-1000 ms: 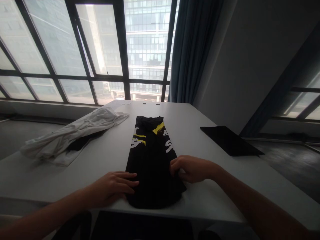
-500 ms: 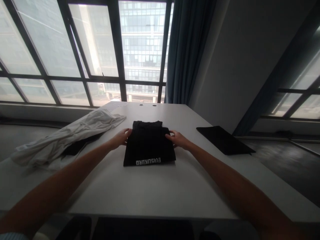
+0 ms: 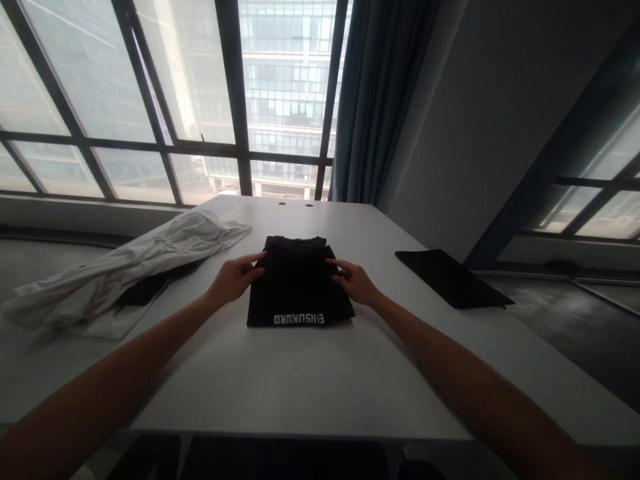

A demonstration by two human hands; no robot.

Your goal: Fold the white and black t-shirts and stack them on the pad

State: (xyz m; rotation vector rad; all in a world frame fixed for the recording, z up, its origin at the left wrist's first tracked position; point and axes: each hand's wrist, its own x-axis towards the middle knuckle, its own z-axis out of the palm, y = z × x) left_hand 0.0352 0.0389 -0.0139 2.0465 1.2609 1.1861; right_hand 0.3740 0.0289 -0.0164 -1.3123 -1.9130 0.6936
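A folded black T-shirt (image 3: pixel 297 280) lies on the white table (image 3: pixel 300 380) in front of me, white block lettering along its near edge. My left hand (image 3: pixel 236 279) touches the shirt's left side, index finger and thumb apart. On the opposite side, my right hand (image 3: pixel 357 281) rests its fingertips against the right edge, with index finger and thumb likewise spread. Neither hand is closed round the fabric. The shirt's far end looks slightly rumpled near the collar.
To the left lies a crumpled white garment (image 3: pixel 165 250), with a dark cloth (image 3: pixel 150 287) partly under it. A flat black sheet-like item (image 3: pixel 447 277) lies by the right table edge. Beyond the table are windows and a blue curtain (image 3: pixel 380 107).
Both hands have loosened from the shirt's side edges, and their fingers are now spread against it. The shirt lies nearly where it was. The view has shifted slightly.
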